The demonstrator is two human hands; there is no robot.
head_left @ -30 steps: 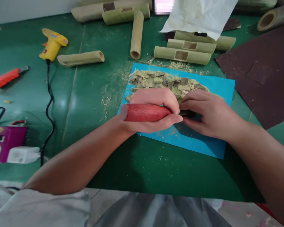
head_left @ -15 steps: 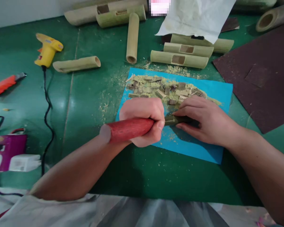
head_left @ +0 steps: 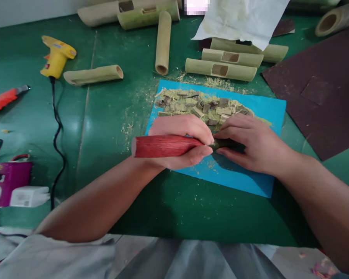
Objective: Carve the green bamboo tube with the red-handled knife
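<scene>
My left hand is closed round a tool with a thick red wooden handle; the handle's blunt end points left and its working end is hidden by my fingers. Right beside it, my right hand grips a dark green bamboo tube between thumb and fingers. Most of that tube is covered by both hands. Under them lies a blue sheet, and beyond them on it is a heap of bamboo chips and shavings.
Cut bamboo tubes with square openings lie beyond the sheet, under white paper. A brown board is at right. At left are a yellow glue gun, a red-handled cutter, a purple box and a white adapter.
My left hand has shifted right, closer to my right hand, and its grip has changed from a fist to extended fingers along the red handle. My right hand has stayed nearly in place.
</scene>
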